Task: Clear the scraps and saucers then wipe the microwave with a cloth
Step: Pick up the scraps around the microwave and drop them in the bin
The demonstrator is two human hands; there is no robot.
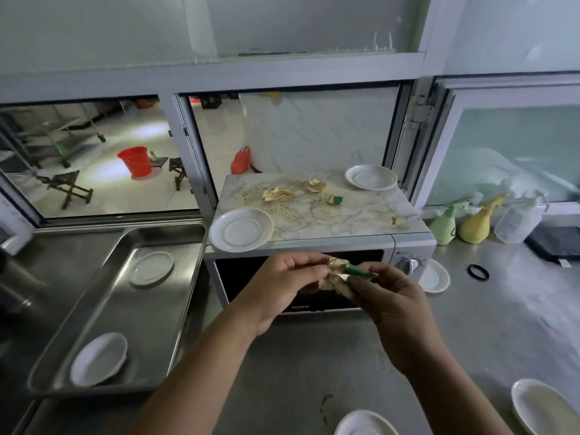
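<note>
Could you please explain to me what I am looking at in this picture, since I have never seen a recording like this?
There is no machine here: a person wears a wide-angle camera on the head, so you look forward and down at their two bare hands. The left hand and the right hand together pinch a crumpled paper scrap with a green part, held in front of the microwave. On the microwave's marbled top lie more scraps, scattered crumbs, and two white saucers: one at the front left corner, overhanging the edge, and one at the back right. To the left, a steel tray holds two more saucers. Further saucers sit on the steel counter at the right and near the bottom edge.
</note>
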